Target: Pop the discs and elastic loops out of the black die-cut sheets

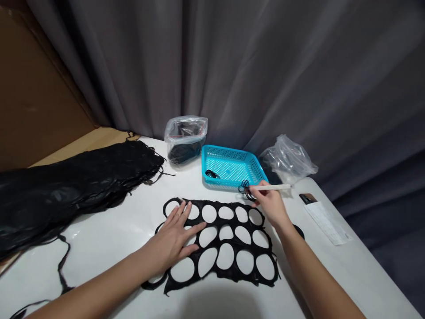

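A thin black sheet punched with round holes (234,243) lies flat on the white tabletop (109,239), well inside the table's right edge. White surface shows on all its sides, with a narrow strip between it and the blue perforated plastic basket (226,182); leftward, the stack of black sheets (76,186) bounds a wider stretch. The sheet's long axis runs left to right, with three rows of holes along it. The left hand (174,241) rests on its left part, fingers spread. The right hand (272,206) pinches a slim off-white stick (274,187) lying nearly crosswise; thin black rings (248,195) gather at its left end, whether threaded I cannot tell.
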A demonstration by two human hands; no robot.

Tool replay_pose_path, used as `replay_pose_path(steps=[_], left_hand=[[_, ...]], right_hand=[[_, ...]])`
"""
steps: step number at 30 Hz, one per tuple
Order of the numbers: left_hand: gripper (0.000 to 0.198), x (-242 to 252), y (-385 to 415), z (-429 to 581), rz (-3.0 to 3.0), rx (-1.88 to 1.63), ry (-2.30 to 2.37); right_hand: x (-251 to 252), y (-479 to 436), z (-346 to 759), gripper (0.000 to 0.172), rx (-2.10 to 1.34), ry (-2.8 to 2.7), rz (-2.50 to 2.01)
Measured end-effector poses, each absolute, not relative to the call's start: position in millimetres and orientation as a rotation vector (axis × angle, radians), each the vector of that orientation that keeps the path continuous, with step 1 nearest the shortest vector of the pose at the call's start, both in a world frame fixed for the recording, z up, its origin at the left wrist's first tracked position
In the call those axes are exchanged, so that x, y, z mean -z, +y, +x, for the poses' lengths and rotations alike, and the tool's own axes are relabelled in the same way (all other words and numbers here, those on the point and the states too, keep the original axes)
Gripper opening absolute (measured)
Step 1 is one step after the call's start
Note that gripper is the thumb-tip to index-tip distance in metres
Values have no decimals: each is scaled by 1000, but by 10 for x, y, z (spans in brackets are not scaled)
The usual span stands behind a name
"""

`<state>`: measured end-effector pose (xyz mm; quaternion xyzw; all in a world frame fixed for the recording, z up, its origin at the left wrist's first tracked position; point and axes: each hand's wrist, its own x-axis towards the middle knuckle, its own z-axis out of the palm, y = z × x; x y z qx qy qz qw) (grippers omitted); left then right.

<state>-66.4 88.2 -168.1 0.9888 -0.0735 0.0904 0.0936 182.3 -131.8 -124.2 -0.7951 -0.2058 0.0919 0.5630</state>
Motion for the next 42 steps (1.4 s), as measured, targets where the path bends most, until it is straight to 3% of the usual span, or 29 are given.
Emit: replay_pose_path(steps=[5,11,19,42], left_hand=[[59,1676,1037,-817,3015,-348,-183],[62,1717,1064,-1010,3075,-338,-197],[63,1837,1040,-1034,3039,-361,-148],[61,1876,1019,-1042,2957,-398,-128]], right_hand=[[1298,-895,1474,45,-825,-229,-1337],[1483,-431,1044,38,-1071,-349,-1210],[1532,-386,835,15,-775,-1064,-1676],[1507,-387,799,15,-607,-1239,-1747]])
